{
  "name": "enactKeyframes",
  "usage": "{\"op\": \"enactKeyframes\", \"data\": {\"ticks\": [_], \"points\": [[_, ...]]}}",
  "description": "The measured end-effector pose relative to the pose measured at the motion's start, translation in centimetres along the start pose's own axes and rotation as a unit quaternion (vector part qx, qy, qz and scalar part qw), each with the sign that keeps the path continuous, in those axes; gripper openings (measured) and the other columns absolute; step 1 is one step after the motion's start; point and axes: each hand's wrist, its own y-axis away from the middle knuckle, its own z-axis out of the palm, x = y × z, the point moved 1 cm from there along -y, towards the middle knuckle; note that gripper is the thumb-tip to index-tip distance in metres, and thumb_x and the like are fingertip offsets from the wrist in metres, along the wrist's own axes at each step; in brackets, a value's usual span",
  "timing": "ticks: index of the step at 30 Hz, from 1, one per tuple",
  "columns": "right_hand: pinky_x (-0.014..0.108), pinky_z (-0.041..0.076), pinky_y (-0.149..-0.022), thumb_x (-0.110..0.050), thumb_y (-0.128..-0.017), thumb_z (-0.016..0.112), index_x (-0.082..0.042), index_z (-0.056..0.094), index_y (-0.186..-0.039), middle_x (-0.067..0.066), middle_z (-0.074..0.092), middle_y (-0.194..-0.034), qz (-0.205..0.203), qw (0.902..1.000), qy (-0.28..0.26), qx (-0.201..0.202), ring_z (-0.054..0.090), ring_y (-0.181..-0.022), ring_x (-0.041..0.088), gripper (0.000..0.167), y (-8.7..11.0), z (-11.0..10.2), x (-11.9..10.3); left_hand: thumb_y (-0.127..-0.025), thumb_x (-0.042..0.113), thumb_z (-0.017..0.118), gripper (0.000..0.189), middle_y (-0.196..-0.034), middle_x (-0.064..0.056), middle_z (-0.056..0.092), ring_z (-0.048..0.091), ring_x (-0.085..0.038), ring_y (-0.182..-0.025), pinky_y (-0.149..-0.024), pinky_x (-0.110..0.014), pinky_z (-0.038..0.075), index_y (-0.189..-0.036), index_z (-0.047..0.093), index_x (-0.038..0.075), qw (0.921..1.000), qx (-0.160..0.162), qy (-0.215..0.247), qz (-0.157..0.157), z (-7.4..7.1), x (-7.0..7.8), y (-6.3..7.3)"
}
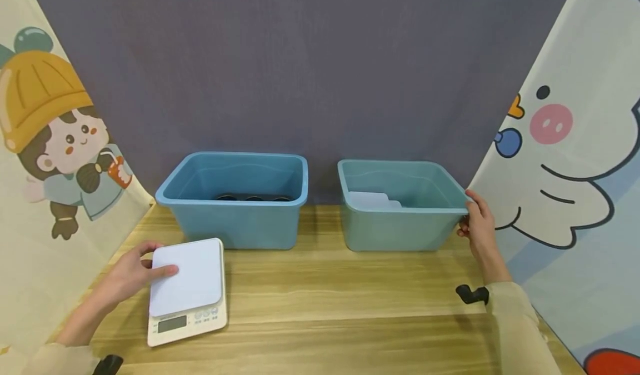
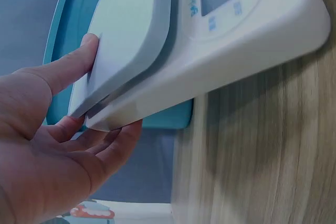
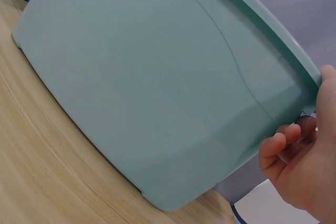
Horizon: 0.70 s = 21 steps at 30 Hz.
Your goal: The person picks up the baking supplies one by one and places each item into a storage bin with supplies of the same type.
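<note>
A white kitchen scale [image 1: 187,278] with a small grey display and printed buttons is at the left front of the table. My left hand [image 1: 131,272] grips its back left corner, with the thumb on the weighing plate and the other fingers at the underside. In the left wrist view, the held end of the scale [image 2: 210,61] is raised off the wood. On the right stands a grey-green plastic bin [image 1: 395,230]. My right hand [image 1: 481,228] holds its right front corner, thumb over the rim and fingers curled below it, as the right wrist view also shows.
White flat-topped pieces [image 1: 367,199] lie inside the grey-green bin. Left of it stands a blue bin [image 1: 237,225] holding several dark round things [image 1: 253,198], mostly hidden by its front wall. A dark cloth [image 1: 320,75] hangs behind, and printed cartoon sheets flank the wooden table [image 1: 320,297].
</note>
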Motion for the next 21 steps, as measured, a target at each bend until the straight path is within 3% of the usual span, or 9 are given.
{"op": "enactKeyframes", "data": {"ticks": [4, 12, 21], "points": [[0.027, 0.042, -0.045, -0.028, -0.104, 0.044, -0.025, 0.037, -0.151, 0.0, 0.04, -0.061, -0.003, 0.9999, -0.004, -0.014, 0.038, -0.049, 0.011, 0.048, 0.2, 0.2, -0.1, -0.083, 0.03, 0.082, 0.07, -0.116, -0.028, 0.057, 0.065, -0.028, -0.092, -0.063, -0.026, 0.052, -0.126, 0.042, -0.009, 0.9996, 0.014, 0.014, 0.018, 0.4, 0.6, 0.3], [0.028, 0.041, -0.044, -0.029, -0.104, 0.045, -0.025, 0.039, -0.151, 0.002, 0.039, -0.06, -0.014, 0.9998, -0.001, -0.014, 0.037, -0.048, 0.014, 0.047, 0.6, 0.1, -0.1, -0.084, 0.019, 0.08, 0.059, -0.116, -0.023, 0.055, 0.059, -0.011, -0.079, -0.063, -0.024, 0.05, -0.123, 0.044, -0.007, 0.9959, 0.03, 0.012, 0.084, 1.1, 2.1, 0.6], [0.03, 0.041, -0.045, -0.031, -0.105, 0.044, -0.026, 0.037, -0.152, 0.001, 0.041, -0.064, -0.013, 0.9998, 0.004, -0.011, 0.037, -0.049, 0.014, 0.048, 0.0, -0.1, 0.3, -0.083, 0.019, 0.081, 0.057, -0.119, -0.02, 0.056, 0.054, -0.006, -0.076, -0.061, -0.024, 0.049, -0.128, 0.052, -0.002, 0.992, 0.057, -0.003, 0.113, 1.1, 3.0, 1.3]]}}
